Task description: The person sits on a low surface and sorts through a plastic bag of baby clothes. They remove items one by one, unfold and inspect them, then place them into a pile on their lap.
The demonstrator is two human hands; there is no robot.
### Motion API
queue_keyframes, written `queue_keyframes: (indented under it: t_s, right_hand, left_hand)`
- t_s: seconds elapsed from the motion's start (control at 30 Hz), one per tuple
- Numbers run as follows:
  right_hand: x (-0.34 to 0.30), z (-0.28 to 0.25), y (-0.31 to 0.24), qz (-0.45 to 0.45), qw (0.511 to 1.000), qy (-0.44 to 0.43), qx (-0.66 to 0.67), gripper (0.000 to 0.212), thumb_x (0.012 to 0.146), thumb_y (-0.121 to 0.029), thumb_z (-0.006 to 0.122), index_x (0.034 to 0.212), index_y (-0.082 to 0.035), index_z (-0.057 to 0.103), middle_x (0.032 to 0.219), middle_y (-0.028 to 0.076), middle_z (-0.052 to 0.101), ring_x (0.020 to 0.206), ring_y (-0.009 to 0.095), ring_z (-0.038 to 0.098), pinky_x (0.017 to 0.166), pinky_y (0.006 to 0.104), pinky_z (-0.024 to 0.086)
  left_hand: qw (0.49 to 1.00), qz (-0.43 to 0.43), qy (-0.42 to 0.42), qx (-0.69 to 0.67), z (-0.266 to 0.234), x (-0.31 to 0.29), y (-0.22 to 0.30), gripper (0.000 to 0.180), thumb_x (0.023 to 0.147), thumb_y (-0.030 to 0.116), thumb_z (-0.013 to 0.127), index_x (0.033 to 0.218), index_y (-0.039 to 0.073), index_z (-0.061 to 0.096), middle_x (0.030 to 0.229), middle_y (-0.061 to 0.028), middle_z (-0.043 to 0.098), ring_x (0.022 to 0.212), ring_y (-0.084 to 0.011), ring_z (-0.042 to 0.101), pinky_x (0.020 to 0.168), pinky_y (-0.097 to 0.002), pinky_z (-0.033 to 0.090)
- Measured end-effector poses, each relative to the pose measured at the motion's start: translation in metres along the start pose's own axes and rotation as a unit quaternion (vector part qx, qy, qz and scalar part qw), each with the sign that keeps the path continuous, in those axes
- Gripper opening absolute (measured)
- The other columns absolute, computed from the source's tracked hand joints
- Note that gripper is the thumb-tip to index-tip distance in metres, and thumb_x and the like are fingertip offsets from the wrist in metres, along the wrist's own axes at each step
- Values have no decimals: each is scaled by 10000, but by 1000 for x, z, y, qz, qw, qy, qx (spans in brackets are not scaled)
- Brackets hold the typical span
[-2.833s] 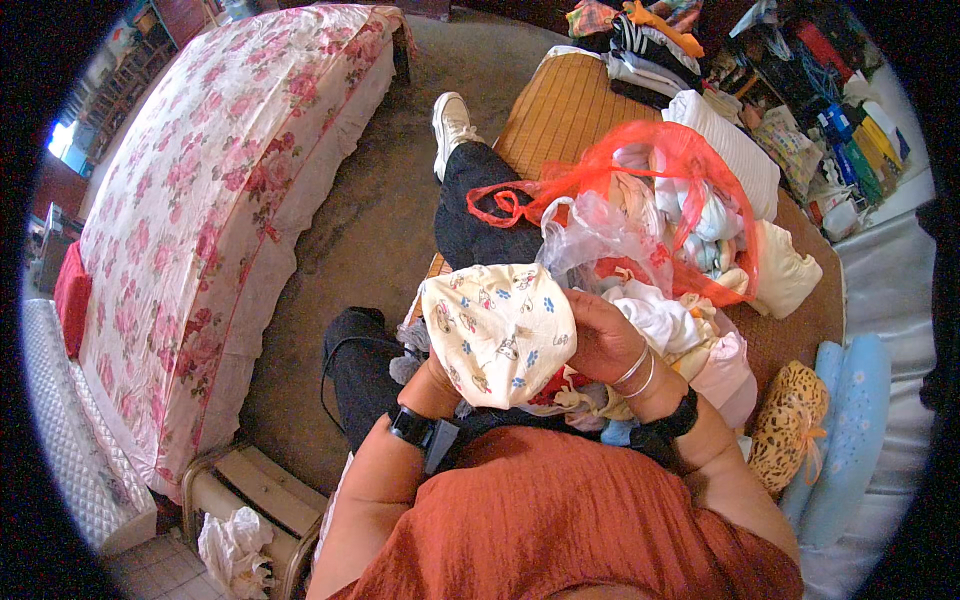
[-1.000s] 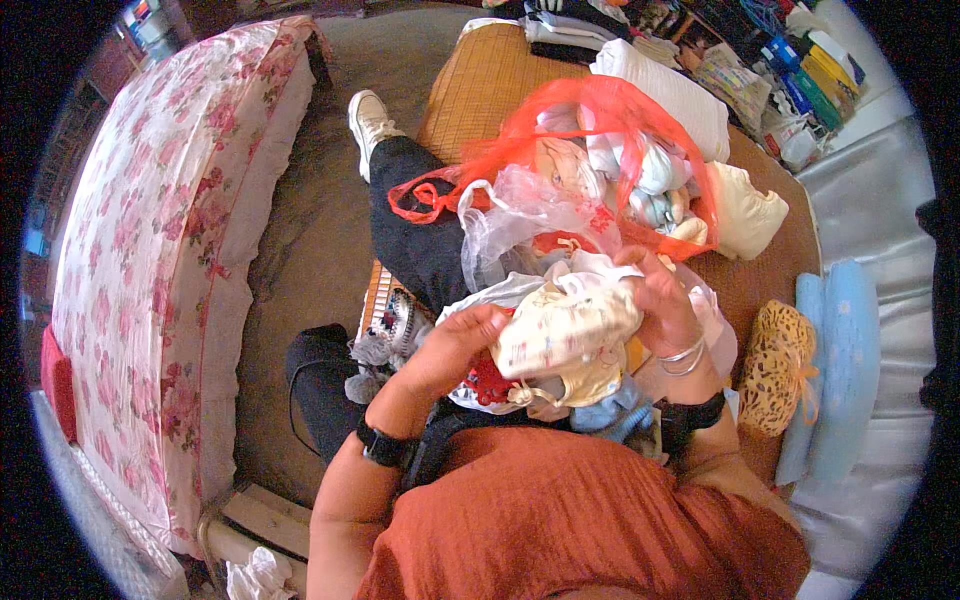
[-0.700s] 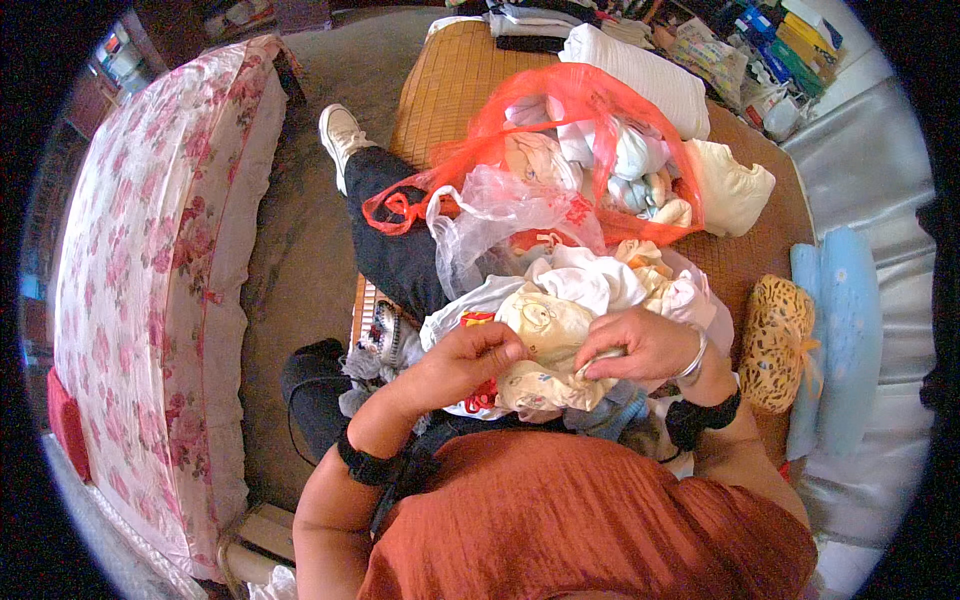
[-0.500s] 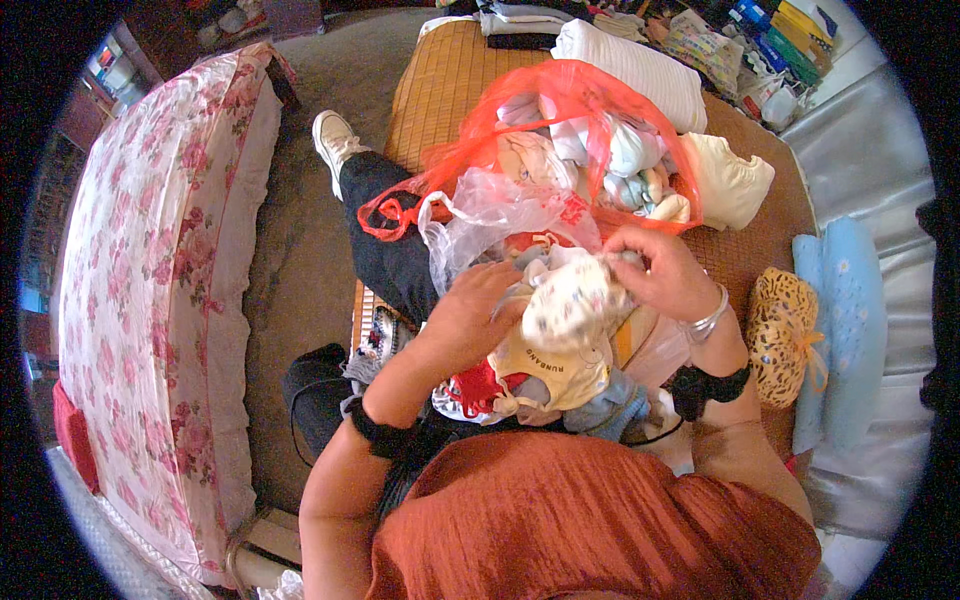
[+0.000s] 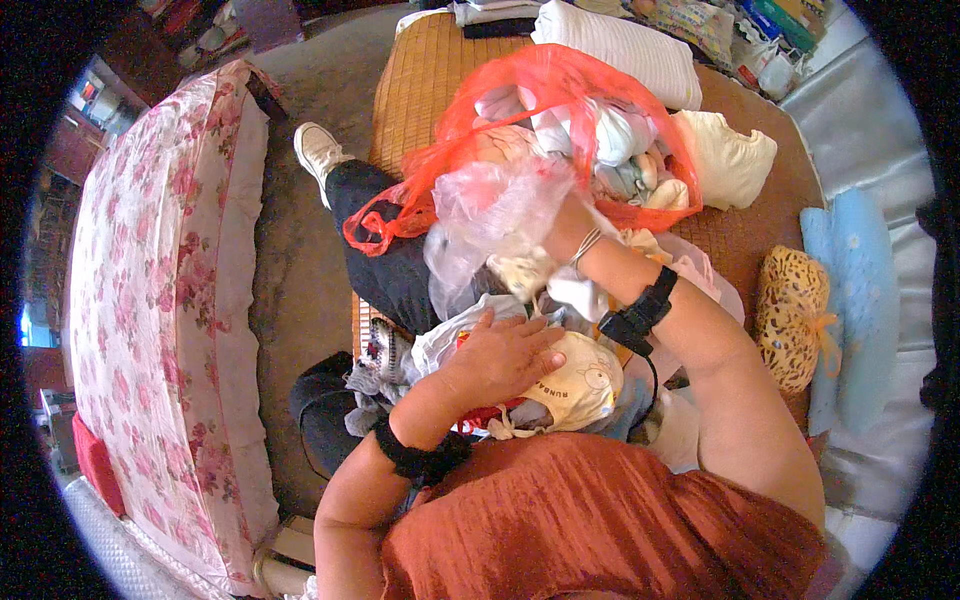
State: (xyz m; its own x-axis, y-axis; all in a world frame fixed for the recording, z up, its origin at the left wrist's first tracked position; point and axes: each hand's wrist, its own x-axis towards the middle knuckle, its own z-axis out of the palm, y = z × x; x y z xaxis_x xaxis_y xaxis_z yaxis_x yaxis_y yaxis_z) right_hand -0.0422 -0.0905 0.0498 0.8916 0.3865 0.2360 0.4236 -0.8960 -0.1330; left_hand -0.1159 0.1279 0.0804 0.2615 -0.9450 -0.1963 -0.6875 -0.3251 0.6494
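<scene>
My left hand (image 5: 505, 358) lies flat with its fingers stretched over the pile of small clothes in my lap. Beside its thumb is a pale yellow baby garment (image 5: 575, 385) with a printed animal face. My right hand (image 5: 568, 228) reaches forward at a clear plastic bag (image 5: 500, 205), which covers its fingers, so their grip is hidden. Below the bag lies a cream patterned cloth (image 5: 522, 274), and a small white cloth piece (image 5: 578, 296) sits under my right wrist. Just beyond stands an open red plastic bag (image 5: 560, 70) filled with pale baby clothes (image 5: 625, 135).
A woven mat (image 5: 410, 110) covers the bed I sit on. A rolled white quilt (image 5: 615, 55) and a cream garment (image 5: 725, 160) lie behind the red bag. At right are a leopard-print bundle (image 5: 792, 318) and a blue roll (image 5: 860, 310). A flower-covered bed (image 5: 150, 300) stands left.
My right hand has moved forward and left to the clear bag. My left hand has come down onto the lap pile. The patterned cloth, earlier held between both hands, now lies lower by the bag.
</scene>
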Motion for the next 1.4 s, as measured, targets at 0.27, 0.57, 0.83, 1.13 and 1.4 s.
queue_keyframes:
  t_s: [0.27,0.57,0.83,1.13,1.4]
  right_hand:
    - [-3,-34,-12,36,999,25,-16,332,808,-278,610,1074,-79,625,1076,149,637,1061,312,576,937,398,439]
    - [-32,-6,-33,74,961,-264,21,348,785,-133,586,1127,-80,618,1183,193,598,1106,358,561,911,441,456]
    - [-12,-9,26,277,899,-338,-43,353,825,-170,536,1159,-73,601,1225,192,581,1103,344,571,884,417,473]
    - [-25,3,6,-7,980,-194,38,201,794,-146,559,914,-66,699,937,183,681,868,348,667,773,424,533]
    - [-24,43,-19,97,937,-332,48,375,805,-205,575,1160,-86,557,980,209,654,936,367,641,775,445,514]
  left_hand:
    - [990,27,114,-73,-1,23,-6,286,912,268,496,945,32,655,936,-176,620,925,-378,582,817,-473,463]
    - [966,-31,230,114,11,56,-69,377,785,121,553,1130,-26,582,1191,-212,591,1077,-372,578,931,-466,442]
    - [993,-121,-3,17,2,63,-89,296,791,217,599,991,11,673,1029,-210,652,977,-381,613,862,-421,486]
    - [985,-84,-16,149,-28,59,-78,254,762,124,529,903,41,724,970,-181,679,946,-337,640,888,-419,474]
    - [977,-159,-83,115,-32,62,-73,283,786,127,508,965,37,709,1061,-203,653,1035,-344,603,939,-408,447]
